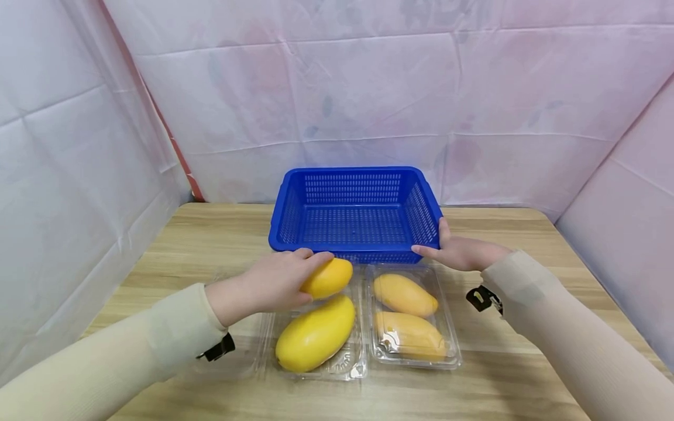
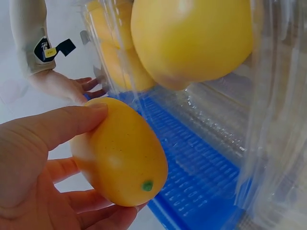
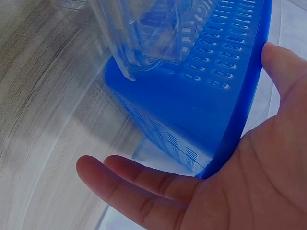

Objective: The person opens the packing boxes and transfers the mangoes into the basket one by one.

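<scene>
My left hand grips an orange-yellow mango between thumb and fingers, above an open clear plastic box. The left wrist view shows a green stem spot on this mango. In that box lies a larger yellow mango. My right hand touches the near right corner of a blue plastic basket. Its fingers are extended along the basket's outside in the right wrist view, with the thumb at the rim.
A lidded clear box with two mangoes stands right of the open one. The open box's transparent lid lies to the left. All rest on a wooden table, with pale cloth walls behind and at both sides.
</scene>
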### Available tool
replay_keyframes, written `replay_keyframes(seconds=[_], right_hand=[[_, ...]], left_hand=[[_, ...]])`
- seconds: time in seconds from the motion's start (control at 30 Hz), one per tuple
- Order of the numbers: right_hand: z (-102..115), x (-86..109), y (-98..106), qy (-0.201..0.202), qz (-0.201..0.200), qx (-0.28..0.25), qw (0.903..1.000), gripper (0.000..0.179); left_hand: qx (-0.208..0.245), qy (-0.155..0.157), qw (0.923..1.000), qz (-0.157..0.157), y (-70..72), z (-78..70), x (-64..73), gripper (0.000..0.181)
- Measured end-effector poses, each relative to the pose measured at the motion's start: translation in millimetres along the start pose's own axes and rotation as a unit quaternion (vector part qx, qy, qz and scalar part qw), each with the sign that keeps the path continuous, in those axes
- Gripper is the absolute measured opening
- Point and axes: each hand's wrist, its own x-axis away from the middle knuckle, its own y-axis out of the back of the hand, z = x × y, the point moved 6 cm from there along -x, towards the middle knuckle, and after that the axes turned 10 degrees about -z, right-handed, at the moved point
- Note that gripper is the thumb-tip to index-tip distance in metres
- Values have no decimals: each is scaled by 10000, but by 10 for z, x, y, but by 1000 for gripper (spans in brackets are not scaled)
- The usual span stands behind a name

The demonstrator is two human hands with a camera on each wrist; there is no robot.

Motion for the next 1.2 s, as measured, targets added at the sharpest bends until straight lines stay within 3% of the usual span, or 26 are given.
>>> replay_keyframes(seconds=[0.3, 0.67, 1.2], right_hand=[[7, -8, -6, -67, 48, 37, 10000, 114], [-15, -35, -20, -98, 69, 12, 9999, 113], [-2, -48, -54, -134, 181, -80, 9997, 113]], left_hand=[[25, 12, 9998, -207, 119, 24, -66, 67], [-296, 277, 9981, -465, 205, 242, -246, 70], [-2, 665, 9976, -195, 319, 492, -552, 69]])
